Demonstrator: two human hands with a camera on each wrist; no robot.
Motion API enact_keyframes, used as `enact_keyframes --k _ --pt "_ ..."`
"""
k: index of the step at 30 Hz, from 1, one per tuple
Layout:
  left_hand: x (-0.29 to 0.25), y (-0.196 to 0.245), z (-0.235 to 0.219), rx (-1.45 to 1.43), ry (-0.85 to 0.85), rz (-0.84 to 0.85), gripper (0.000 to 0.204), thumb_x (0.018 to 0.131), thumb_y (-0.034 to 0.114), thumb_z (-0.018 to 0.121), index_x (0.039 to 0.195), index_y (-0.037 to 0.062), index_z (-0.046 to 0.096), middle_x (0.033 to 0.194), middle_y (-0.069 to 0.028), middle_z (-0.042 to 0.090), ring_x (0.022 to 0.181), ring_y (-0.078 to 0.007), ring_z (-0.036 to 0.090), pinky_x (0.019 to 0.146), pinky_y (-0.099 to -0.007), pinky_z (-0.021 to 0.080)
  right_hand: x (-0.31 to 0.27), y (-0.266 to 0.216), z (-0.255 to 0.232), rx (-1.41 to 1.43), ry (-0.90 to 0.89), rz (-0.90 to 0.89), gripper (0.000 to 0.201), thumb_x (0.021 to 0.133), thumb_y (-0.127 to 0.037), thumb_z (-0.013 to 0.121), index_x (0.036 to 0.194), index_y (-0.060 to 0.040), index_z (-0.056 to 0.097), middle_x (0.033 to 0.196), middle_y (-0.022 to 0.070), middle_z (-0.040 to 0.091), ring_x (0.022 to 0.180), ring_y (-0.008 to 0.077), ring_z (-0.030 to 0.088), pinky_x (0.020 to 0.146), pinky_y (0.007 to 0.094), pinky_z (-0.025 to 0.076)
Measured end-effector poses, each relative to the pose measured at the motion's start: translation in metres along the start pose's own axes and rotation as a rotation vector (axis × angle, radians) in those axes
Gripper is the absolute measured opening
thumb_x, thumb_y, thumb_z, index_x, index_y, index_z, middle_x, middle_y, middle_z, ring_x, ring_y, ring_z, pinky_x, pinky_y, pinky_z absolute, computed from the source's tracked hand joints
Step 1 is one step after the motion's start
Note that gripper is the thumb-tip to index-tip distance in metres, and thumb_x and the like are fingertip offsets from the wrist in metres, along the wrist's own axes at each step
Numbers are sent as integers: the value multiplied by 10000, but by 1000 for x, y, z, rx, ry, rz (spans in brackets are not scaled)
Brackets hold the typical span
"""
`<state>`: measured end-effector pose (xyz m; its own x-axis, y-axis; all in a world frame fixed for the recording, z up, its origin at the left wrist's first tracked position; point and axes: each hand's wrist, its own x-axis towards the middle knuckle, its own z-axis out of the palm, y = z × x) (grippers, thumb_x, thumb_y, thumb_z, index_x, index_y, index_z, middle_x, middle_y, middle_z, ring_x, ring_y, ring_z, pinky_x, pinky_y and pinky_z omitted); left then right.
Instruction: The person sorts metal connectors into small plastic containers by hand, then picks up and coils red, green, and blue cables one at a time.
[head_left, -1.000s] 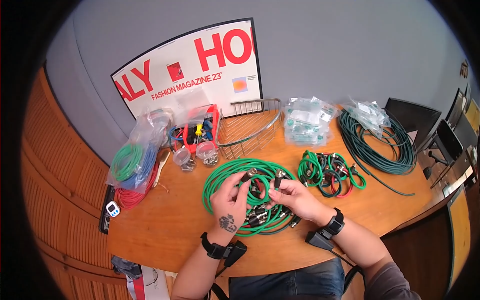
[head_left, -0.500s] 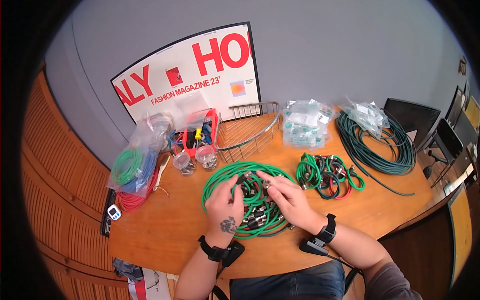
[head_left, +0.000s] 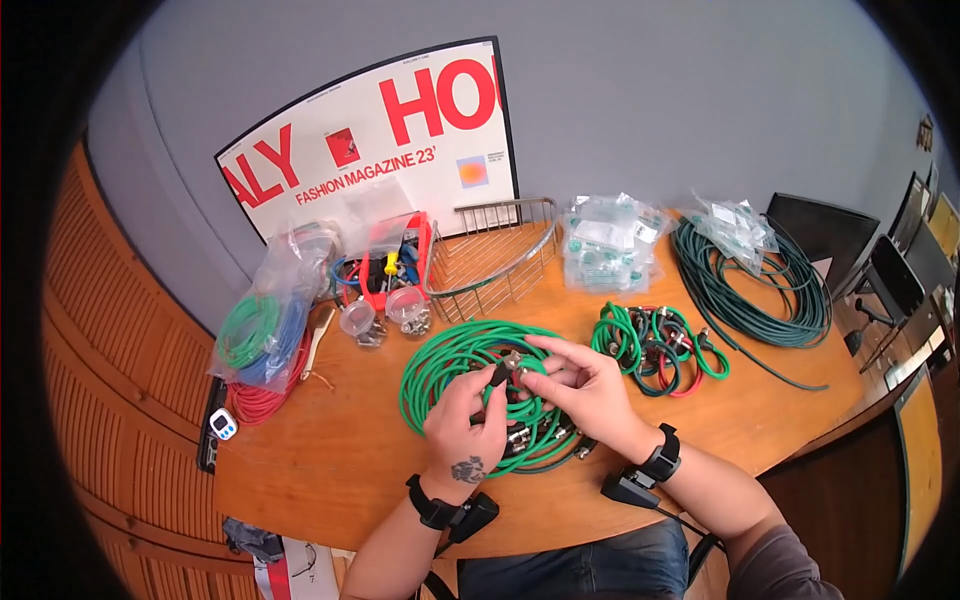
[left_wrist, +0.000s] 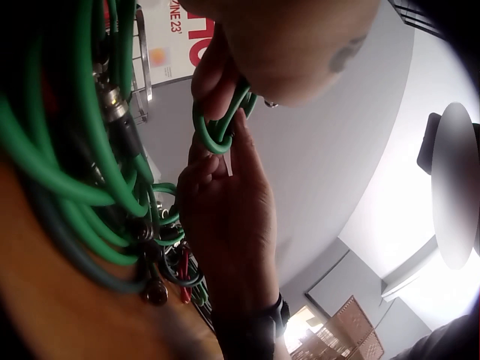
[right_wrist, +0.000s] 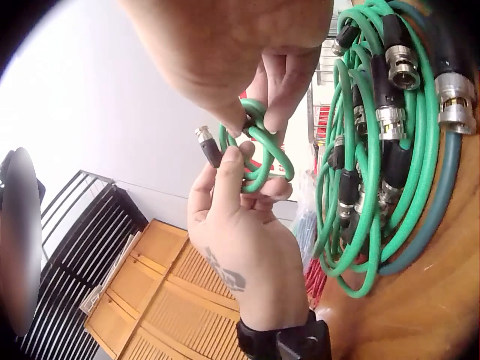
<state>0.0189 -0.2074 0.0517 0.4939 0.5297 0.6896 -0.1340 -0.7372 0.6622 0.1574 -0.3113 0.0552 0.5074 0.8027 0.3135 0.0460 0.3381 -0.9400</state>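
Above a large coil of green cables, my two hands hold a small looped green cable. My left hand grips the loop with thumb and fingers, one black-and-silver BNC connector standing out past its thumb in the right wrist view. My right hand pinches the same cable between thumb and fingers, with the other fingers partly extended. Beneath the hands, several BNC connectors lie among the big coil's loops, together with a dark teal cable.
Right of the coil lies a bundle of short green, red and dark cables. Behind stand a wire basket, plastic bags and a dark cable coil. Left are small cups, a red bin and bagged cables.
The two connector ends, first held up apart, came lower and closer together. The right hand's fingers have reached over the loop, and the left hand has shifted slightly right and down.
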Motion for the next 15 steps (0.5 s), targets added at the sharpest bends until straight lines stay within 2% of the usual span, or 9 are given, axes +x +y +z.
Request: enact_keyframes --k 3,5,6,7,9,10,13,15 --pt "-1 4 6 -71 24 3 264 850 -76 665 1108 -39 620 999 -157 674 720 -177 715 519 -275 598 -2 8 1 -114 38 -57 335 902 -18 682 1234 -40 640 959 29 646 752 52 663 591 173 486" --pt "0 4 5 -74 28 -19 224 871 -68 653 1090 -49 611 984 -140 679 692 -158 711 503 -268 591 -1 4 5 -152 65 -129 316 910 -14 672 1224 -40 646 967 34 650 765 61 668 590 186 494" --pt "1 2 3 -161 9 -154 200 897 -62 624 1091 -61 580 998 -140 675 717 -159 712 509 -270 599 0 6 -1 -144 -11 -88 439 909 -8 671 1332 -54 565 1029 59 663 816 78 677 634 193 514" --pt "4 2 1 -248 -11 -289 177 922 -56 596 1092 -72 550 1011 -141 671 742 -161 713 514 -271 608 0 7 -5 -146 -12 -95 439 909 -8 671 1332 -54 565 1029 59 663 816 78 677 634 193 514" --pt "10 3 -1 -302 2 -318 152 935 -43 587 1078 -68 540 985 -135 663 718 -158 706 507 -263 599 -1 6 -6 202 -255 85 631 885 18 691 1450 -78 426 1076 87 668 869 101 679 703 199 531" --pt "12 2 -2 -335 17 -336 153 934 -44 589 1076 -71 540 978 -136 659 716 -161 704 510 -263 600 -1 -4 -3 228 -313 143 780 854 57 708 1509 -96 314 1067 98 672 903 117 678 761 208 536" --pt "11 -2 0 -411 32 -372 154 931 -46 594 1072 -76 540 982 -142 653 708 -164 698 521 -260 601 2 1 -5 151 -317 130 796 831 74 723 1502 -97 330 1039 94 680 912 112 674 760 212 538" --pt "10 -1 0 -452 35 -384 155 930 -46 597 1070 -79 540 991 -147 652 702 -165 695 528 -257 602 2 3 -7 156 -306 169 788 832 67 727 1498 -97 337 1034 78 680 864 81 654 740 204 535"
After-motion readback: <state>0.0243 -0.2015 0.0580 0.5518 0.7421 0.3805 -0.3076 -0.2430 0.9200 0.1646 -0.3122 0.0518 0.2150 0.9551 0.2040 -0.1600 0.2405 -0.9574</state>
